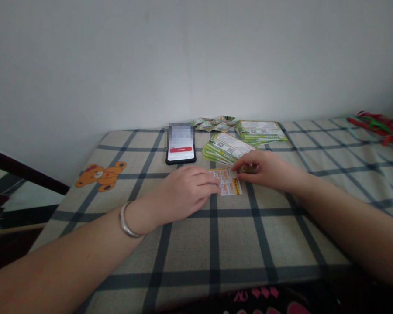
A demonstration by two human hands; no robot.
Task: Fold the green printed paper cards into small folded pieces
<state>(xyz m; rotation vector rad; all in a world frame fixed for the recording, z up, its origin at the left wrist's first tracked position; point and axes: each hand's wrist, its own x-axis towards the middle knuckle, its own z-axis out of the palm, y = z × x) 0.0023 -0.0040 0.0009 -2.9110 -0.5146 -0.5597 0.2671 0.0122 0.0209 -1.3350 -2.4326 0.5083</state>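
Note:
My left hand (183,189), with a silver bangle on its wrist, lies palm down on the plaid cloth (190,244), its fingertips pressing the left edge of a small orange and yellow card (228,183). My right hand (265,169) is curled at the card's top right corner, thumb and fingers pinched together there. Just behind the card lies a fanned stack of green and white cards (227,148). Another stack of green cards (261,131) sits farther back.
A black phone (181,144) with a lit screen lies behind my left hand. Torn green wrappers (214,124) lie near the wall. Red and green strips (381,128) sit at the far right. A bear patch (101,175) marks the cloth's left side.

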